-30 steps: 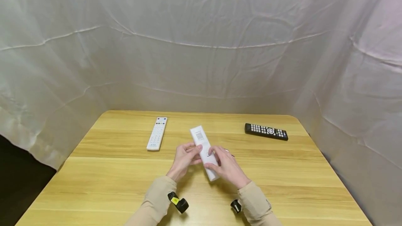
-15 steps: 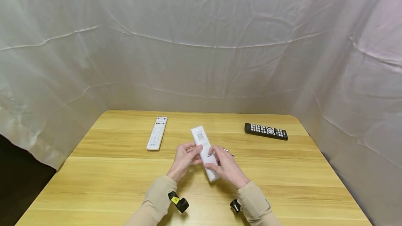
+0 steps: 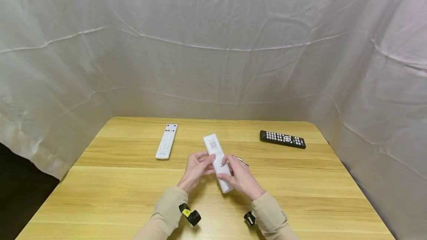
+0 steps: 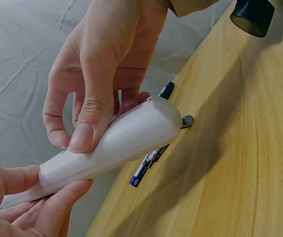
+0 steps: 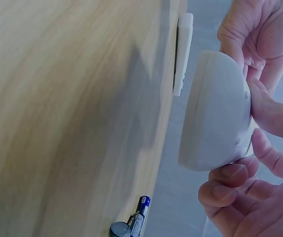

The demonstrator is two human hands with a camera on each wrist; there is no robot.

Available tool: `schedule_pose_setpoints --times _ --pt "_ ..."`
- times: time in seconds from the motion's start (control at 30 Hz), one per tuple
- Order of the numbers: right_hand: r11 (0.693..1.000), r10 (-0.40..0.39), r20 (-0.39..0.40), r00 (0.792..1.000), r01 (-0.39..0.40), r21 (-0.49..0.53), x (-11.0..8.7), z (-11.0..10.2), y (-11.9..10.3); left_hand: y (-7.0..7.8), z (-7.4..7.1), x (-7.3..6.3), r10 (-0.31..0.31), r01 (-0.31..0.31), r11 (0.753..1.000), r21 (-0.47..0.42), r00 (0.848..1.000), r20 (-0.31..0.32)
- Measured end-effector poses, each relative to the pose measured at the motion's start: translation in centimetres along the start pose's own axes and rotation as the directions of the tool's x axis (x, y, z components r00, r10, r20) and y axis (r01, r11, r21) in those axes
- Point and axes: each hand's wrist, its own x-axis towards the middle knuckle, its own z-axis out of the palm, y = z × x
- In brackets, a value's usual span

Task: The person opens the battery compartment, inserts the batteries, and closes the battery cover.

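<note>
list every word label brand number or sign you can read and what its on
Nothing readable.
Held white remote: square code, print, too small.
Lying white remote: button marks, too small.
Black remote: key markings, too small.
Batteries: print, too blurred.
Yellow tag on black wrist device: unreadable mark.

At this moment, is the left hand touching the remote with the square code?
Touching. The left wrist view shows the left hand pinching that remote, thumb on one side, fingers against the other.
</note>
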Motion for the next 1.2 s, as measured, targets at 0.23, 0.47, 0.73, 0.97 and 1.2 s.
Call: schedule_pose_setpoints --times 0.23,0.47,0.73,0.97,1.2 --pt "1.000 0.012 -0.001 1.000 -0.012 0.003 0.08 -0.14 -0.13 -0.02 0.05 -0.07 0.012 -0.012 1.000 0.000 1.000 0.003" --pt "1.000 0.011 0.009 1.000 -0.011 0.003 0.09 -0.20 -0.12 -0.06 0.09 -0.02 0.011 -0.011 1.000 -0.003 1.000 0.004" --pt "1.000 0.006 0.011 1.000 -0.006 -0.011 0.06 -0.17 0.13 -0.14 0.23 -0.01 0.008 -0.008 1.000 0.000 1.000 0.004" --pt "1.000 0.022 0.023 1.000 -0.021 -0.017 0.02 -0.28 0.06 -0.16 0.30 -0.15 0.012 -0.012 1.000 0.003 1.000 0.008" --pt "1.000 0.028 0.032 0.999 -0.028 -0.014 0.03 -0.36 0.14 -0.13 0.44 -0.14 0.015 -0.015 1.000 0.012 1.000 0.007"
